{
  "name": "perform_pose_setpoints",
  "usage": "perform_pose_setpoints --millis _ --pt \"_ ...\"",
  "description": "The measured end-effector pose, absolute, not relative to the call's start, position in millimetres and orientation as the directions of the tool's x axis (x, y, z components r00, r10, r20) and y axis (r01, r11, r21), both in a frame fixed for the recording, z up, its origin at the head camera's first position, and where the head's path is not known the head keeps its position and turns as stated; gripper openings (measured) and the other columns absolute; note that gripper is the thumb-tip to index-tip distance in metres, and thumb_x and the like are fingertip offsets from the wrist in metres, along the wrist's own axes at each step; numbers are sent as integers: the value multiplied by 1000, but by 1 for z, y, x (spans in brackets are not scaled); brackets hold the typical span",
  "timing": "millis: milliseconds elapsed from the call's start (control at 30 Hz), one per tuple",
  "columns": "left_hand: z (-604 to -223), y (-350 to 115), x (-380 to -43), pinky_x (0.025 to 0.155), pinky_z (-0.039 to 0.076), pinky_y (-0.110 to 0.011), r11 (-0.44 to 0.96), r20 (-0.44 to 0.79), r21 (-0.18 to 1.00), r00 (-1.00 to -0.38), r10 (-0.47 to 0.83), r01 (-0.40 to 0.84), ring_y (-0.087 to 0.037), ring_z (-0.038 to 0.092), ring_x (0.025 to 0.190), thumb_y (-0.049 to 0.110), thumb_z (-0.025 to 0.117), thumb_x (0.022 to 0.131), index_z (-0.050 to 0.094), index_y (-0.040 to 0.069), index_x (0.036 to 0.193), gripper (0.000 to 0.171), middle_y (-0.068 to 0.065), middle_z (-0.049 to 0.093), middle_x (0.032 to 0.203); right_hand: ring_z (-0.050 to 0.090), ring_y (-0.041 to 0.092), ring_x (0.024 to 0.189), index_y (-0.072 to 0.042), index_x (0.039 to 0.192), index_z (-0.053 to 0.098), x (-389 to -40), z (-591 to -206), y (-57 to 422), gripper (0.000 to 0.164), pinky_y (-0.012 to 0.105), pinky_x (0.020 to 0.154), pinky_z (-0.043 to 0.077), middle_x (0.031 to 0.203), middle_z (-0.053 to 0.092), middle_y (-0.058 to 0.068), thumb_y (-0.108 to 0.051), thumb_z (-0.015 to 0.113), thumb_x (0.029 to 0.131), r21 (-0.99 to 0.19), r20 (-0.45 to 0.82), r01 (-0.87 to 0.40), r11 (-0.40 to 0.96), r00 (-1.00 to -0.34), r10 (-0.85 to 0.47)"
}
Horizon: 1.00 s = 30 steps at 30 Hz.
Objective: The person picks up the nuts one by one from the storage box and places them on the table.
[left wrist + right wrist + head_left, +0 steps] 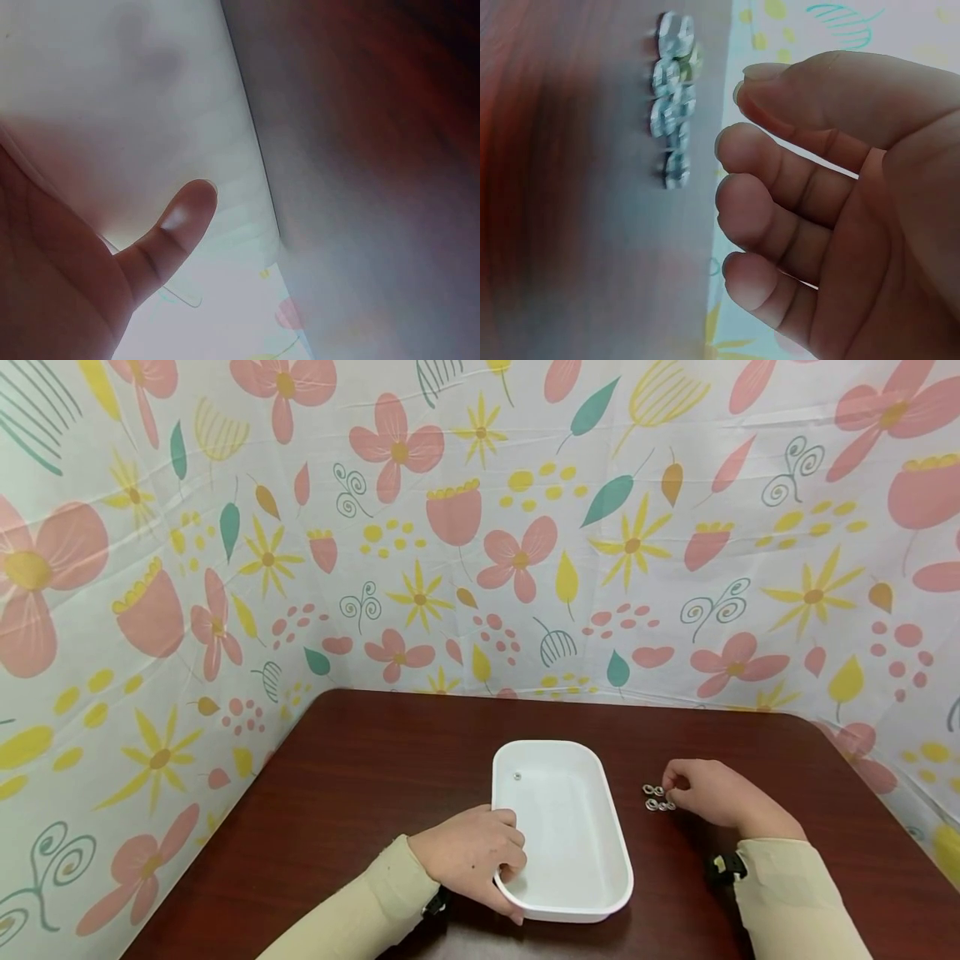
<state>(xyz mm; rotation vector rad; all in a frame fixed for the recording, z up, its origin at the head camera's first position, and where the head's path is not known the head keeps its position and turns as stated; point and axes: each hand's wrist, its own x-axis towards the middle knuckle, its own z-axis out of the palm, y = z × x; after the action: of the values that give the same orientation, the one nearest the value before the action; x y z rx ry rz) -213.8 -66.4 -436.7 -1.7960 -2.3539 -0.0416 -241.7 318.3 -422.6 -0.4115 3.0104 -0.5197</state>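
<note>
A white rectangular tray (570,827) lies on the table, with one small metal nut (517,776) inside near its far left corner. My left hand (474,853) grips the tray's near left wall, fingers bent over the rim and inside. Against the outside of the tray is the left thumb (187,217). Several hex nuts (652,805) form a small cluster right of the tray. Just at the cluster's right side is my right hand (708,789), its fingers loosely bent. In the right wrist view, thumb and index tips are close together, with no nut showing between them.
The dark red-brown table (375,760) has rounded far corners. A floral-patterned cloth (480,527) hangs behind it and along the left side. Both forearms wear cream sleeves, with a black strap (726,867) at the right wrist.
</note>
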Motion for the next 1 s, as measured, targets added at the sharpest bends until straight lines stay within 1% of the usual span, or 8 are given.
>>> perform_pose_setpoints --millis 267,467,567,733,867,1000 --pt "-436 -67 -213 62 28 -18 272 154 -82 -258 954 959 -1 30 70 79 53 68 41 31 57 51 21 34 64 48 14 66 -21 84 59 -239 -411 309 4 33 60 40 71 52 -6 -18 63 85 -330 9 -275 903 -957 -289" --pt "-435 -67 -213 62 28 -18 276 147 -83 -262 954 958 -1 30 70 79 54 67 41 31 57 51 21 34 64 49 13 66 -21 85 58 -236 -401 300 6 33 60 41 70 53 -6 -19 63 85 -332 0 -277 902 -956 -294" --pt "-435 -67 -213 62 28 -18 275 147 -84 -261 954 958 -1 30 70 79 54 67 41 31 57 51 21 34 64 49 13 64 -22 85 58 -234 -395 294 6 32 60 41 69 53 -6 -20 63 85 -332 -1 -282 900 -954 -299" --pt "-435 -67 -213 62 28 -18 274 150 -87 -260 954 958 -1 29 69 80 53 67 41 31 57 51 21 34 64 48 10 61 -23 86 58 -229 -382 281 7 31 59 40 67 52 -9 -22 65 85 -318 29 -326 890 -942 -335" --pt "-436 -67 -213 62 28 -19 272 153 -88 -257 954 958 -2 29 70 80 53 67 40 31 57 52 21 34 64 48 8 59 -26 86 57 -225 -372 268 9 30 59 40 67 53 -11 -24 65 85 -316 38 -343 885 -936 -349" --pt "-436 -67 -214 62 28 -19 270 158 -86 -255 954 959 -2 29 70 80 53 67 40 31 58 52 21 34 64 48 6 55 -27 87 57 -222 -365 255 8 29 57 40 65 52 -10 -25 65 85 -324 45 -365 873 -928 -371"
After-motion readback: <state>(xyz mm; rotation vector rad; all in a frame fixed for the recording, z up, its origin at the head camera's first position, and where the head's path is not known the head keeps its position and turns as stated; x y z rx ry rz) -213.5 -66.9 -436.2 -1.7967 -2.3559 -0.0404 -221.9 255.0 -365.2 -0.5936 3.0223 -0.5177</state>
